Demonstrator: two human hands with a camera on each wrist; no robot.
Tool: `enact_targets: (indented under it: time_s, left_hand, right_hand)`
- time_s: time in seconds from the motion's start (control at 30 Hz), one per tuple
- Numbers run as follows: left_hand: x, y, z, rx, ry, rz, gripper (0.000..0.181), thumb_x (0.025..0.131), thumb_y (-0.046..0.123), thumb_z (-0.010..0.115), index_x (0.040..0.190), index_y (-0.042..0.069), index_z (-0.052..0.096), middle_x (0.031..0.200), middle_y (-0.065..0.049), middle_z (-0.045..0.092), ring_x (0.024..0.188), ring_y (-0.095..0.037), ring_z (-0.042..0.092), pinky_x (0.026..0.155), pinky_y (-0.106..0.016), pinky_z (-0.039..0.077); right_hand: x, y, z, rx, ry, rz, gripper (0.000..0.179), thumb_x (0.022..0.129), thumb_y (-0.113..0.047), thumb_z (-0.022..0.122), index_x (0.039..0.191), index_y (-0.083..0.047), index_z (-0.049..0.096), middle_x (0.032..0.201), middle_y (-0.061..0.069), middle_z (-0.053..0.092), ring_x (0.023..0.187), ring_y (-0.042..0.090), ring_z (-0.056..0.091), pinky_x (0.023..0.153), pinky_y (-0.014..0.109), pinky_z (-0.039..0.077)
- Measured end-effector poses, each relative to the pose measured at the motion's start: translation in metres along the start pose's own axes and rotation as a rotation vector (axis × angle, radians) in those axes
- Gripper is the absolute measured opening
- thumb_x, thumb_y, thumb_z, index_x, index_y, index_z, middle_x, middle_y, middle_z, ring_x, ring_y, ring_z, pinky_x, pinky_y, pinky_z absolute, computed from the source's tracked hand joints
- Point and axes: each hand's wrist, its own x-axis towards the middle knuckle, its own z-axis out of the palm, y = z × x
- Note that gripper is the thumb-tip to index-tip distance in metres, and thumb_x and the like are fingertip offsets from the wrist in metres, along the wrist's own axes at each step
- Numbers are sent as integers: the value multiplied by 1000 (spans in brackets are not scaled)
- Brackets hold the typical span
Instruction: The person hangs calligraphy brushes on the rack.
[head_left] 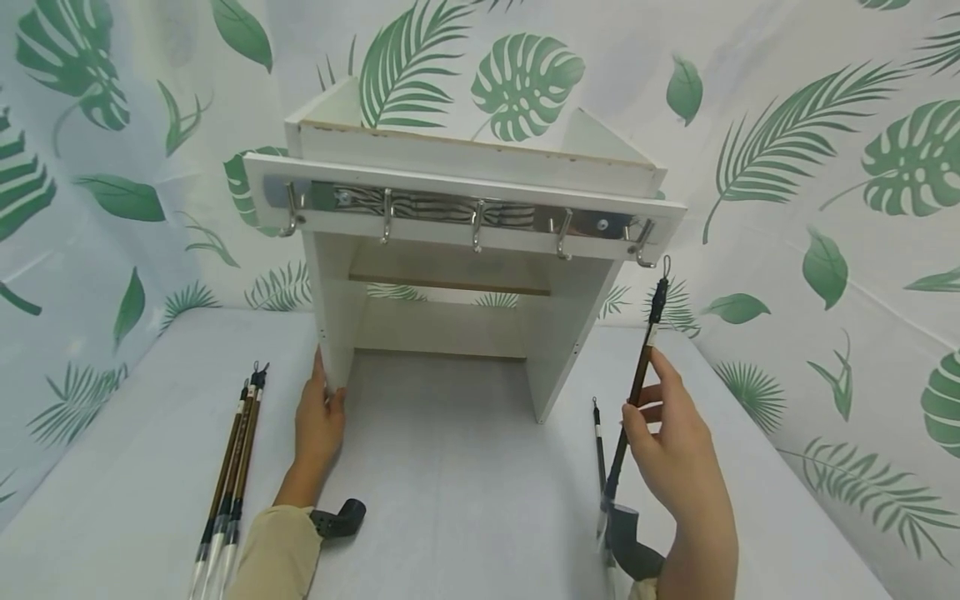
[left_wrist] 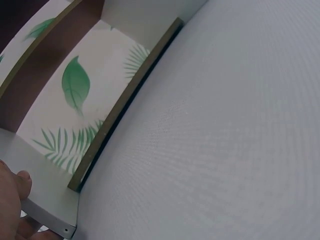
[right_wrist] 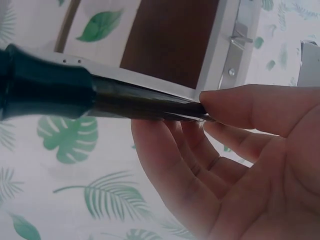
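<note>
A white wooden rack [head_left: 472, 155] stands on the table, with a row of metal hooks along its front board. My left hand [head_left: 318, 425] grips the lower front edge of its left side panel [left_wrist: 52, 192]. With thumb and fingers, my right hand [head_left: 678, 454] pinches a dark brown calligraphy brush [head_left: 639, 375], held upright at a slant with its bristle end down. The hanging loop [head_left: 666, 265] at the brush's top is just right of the rightmost hook [head_left: 642, 242]. In the right wrist view, the brush's dark ferrule [right_wrist: 47, 85] points toward the camera.
Several brushes [head_left: 234, 467] lie side by side on the white tabletop [head_left: 442, 500] at the left. Another brush [head_left: 599, 437] lies to the right, partly behind the held one. A leaf-patterned cloth [head_left: 750, 92] hangs behind the rack and along both sides.
</note>
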Motion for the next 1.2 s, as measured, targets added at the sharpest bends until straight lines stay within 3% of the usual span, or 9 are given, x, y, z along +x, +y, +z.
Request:
enact_targets:
  time_s: [0.27, 0.73, 1.2]
  left_hand:
    - [-1, -1, 0, 11, 15, 10, 74, 93, 4, 48, 148, 24, 3, 133, -24, 39, 124, -41, 39, 96, -55, 40]
    - [-1, 2, 0, 4, 1, 0, 74, 92, 3, 49, 148, 21, 4, 133, -24, 39, 125, -41, 39, 98, -54, 40]
    - [1, -1, 1, -2, 15, 33, 74, 92, 2, 49, 148, 21, 5, 133, -24, 40, 125, -41, 39, 98, -55, 39]
  right_hand:
    - [1, -2, 4, -4, 17, -44, 63, 90, -4, 47, 145, -7, 17, 102, 19, 53, 90, 30, 57, 64, 38, 53]
    - [4, -1, 7, -19, -20, -26, 62, 90, -5, 47, 145, -7, 16, 105, 19, 52, 91, 29, 56, 66, 38, 52]
    - [7, -1, 10, -19, 10, -35, 62, 90, -5, 47, 144, -6, 18, 103, 18, 51, 90, 30, 57, 65, 38, 52]
